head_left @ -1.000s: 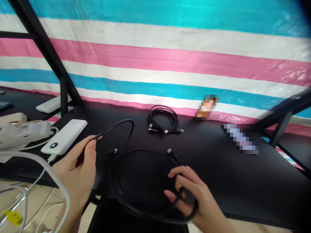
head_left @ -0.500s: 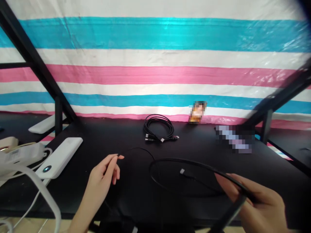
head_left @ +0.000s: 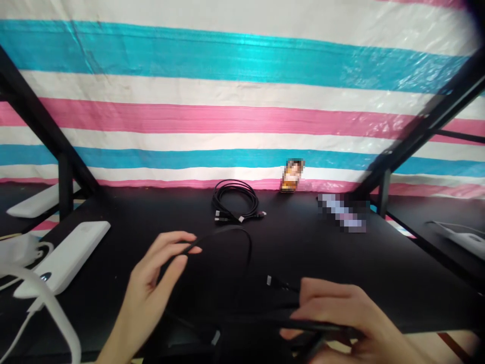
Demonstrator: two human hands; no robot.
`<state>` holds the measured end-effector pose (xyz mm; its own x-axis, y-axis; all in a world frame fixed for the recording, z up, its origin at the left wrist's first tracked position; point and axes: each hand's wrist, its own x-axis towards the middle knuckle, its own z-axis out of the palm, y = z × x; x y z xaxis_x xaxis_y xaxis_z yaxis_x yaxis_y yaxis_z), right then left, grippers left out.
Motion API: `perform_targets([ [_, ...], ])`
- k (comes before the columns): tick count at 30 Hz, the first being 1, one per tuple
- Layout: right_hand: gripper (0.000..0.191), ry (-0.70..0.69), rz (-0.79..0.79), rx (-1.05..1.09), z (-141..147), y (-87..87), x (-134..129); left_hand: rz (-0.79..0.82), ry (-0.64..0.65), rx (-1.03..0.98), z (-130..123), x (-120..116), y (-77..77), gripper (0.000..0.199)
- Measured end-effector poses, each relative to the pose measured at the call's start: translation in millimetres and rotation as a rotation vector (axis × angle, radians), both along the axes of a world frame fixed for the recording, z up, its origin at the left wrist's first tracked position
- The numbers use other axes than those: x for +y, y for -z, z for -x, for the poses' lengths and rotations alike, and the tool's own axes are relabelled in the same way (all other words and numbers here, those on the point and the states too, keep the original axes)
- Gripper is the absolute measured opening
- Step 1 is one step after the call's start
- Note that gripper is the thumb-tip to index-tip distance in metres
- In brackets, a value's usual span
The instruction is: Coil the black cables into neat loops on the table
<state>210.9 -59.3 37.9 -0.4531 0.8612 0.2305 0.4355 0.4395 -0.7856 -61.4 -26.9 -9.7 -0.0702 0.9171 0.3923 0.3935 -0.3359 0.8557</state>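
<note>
Left hand [head_left: 155, 285]: I held black cable [head_left: 231, 227] loosely; it could slip.
Right hand [head_left: 341, 313]: I gripped black cable too.
Cable coil [head_left: 253, 201]: lay near, could snag.

Before you, the tabletop [head_left: 182, 207] shows matt black and smooth, faintly sheened. Your striped sheet [head_left: 212, 119] reads as plastic — creased, glossy where light strikes. The power bank [head_left: 78, 255] has a smooth white plastic look. The coiled cable [head_left: 235, 202] appears smooth black plastic — its connector tips [head_left: 241, 219] pale, material unclear. The frame bars [head_left: 66, 182] look smooth, painted black.
</note>
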Motion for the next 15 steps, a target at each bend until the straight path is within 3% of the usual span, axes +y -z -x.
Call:
perform_targets([
  [2, 0.009, 0.003, -0.070, 0.033, 17, -7.9, 9, 0.075, 0.171, 0.017, -16, -7, -7.5, 0.022],
  [7, 0.008, 0.343, -0.356, 0.059, 37, 1.6, 17, 0.311, 0.489, -0.125, -42, -19, -9.2, 0.042],
  [9, 0.007, 0.444, -0.415, 0.047, 37, 6.4, 17, 0.346, 0.465, -0.087, -45, -20, -10.0, 0.050],
  [11, 0.006, 0.505, -0.467, 0.057, 36, 8.4, 16, 0.303, 0.345, -0.002, -46, -20, -14.0, 0.039],
  [13, 0.020, 0.495, -0.479, 0.069, 34, 8.8, 16, 0.213, 0.303, 0.017, -45, -18, -19.7, 0.016],
  [15, 0.036, 0.421, -0.391, 0.072, 31, 9.3, 18, 0.161, 0.328, -0.035, -44, -16, -24.2, 0.013],
])
